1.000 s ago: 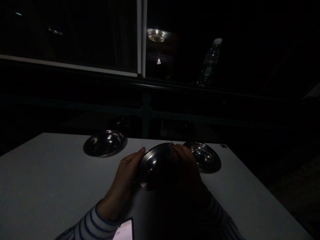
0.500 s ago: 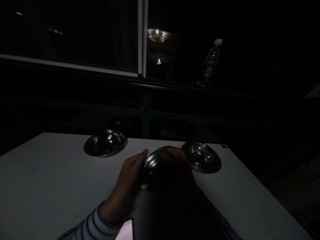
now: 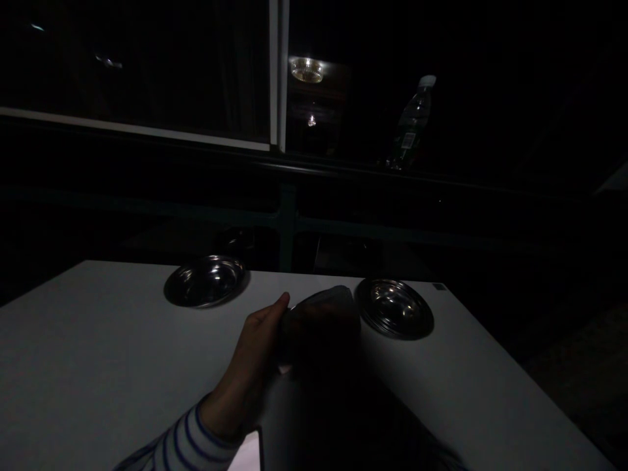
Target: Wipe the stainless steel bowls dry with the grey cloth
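My left hand (image 3: 255, 343) is closed on the left edge of a metal plate (image 3: 343, 298), thumb along its rim. The plate is held tilted over the middle of the white table (image 3: 122, 353), its face mostly in deep shadow. Across it lies my right hand (image 3: 321, 330), so dark and blurred that its fingers hardly show; whether it grips anything is hidden. To the left, a shiny metal plate (image 3: 206, 282) rests near the table's far edge. On the right are metal plates (image 3: 395, 311) that look stacked, close to the held one.
A lit phone-like screen (image 3: 248, 453) shows at the bottom by my left sleeve. Beyond the table, a clear bottle with a white cap (image 3: 412, 124) stands on a dark ledge beside a window frame (image 3: 279, 78). The surroundings are very dark.
My right hand has shifted left and down across the held plate and fallen into darker shadow. More of the plate's upper right edge shows. My left hand stays where it was.
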The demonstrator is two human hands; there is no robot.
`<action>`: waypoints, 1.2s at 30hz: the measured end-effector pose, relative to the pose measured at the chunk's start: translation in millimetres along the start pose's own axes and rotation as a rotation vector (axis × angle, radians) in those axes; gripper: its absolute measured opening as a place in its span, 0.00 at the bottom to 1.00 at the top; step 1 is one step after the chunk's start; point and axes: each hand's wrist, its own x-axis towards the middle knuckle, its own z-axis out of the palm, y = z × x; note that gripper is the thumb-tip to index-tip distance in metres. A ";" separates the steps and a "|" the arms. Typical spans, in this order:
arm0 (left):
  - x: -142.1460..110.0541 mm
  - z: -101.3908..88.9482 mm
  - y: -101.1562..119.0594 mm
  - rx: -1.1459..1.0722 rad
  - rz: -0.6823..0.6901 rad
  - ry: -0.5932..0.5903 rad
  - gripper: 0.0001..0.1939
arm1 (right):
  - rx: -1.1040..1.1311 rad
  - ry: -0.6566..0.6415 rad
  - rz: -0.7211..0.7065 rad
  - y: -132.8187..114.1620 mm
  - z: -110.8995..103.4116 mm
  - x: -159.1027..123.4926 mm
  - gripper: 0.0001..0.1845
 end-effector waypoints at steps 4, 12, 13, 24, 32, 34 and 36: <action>3.2 -0.8 -1.6 -0.036 -0.020 0.002 0.20 | 0.071 0.011 0.086 10.7 -1.7 1.6 0.19; 6.1 -7.3 -2.4 -0.030 -0.014 -0.029 0.19 | 0.213 0.007 0.394 38.3 -0.3 -1.2 0.15; 5.7 -7.1 -2.0 -0.032 -0.015 -0.027 0.19 | 0.233 0.014 0.436 41.4 0.0 -2.0 0.15; 4.4 -3.6 -3.8 -0.021 -0.037 -0.046 0.20 | 0.085 0.049 0.093 22.5 -2.9 2.2 0.18; 2.9 -2.5 -0.7 -0.011 -0.014 0.010 0.21 | 0.006 0.033 -0.053 4.3 1.6 0.1 0.16; 3.7 -2.9 -0.5 -0.009 -0.014 0.003 0.21 | -0.003 0.048 -0.023 6.1 -1.3 1.1 0.17; 4.2 -3.4 -0.3 -0.005 -0.024 -0.004 0.21 | 0.017 0.066 0.030 12.0 -4.4 2.3 0.19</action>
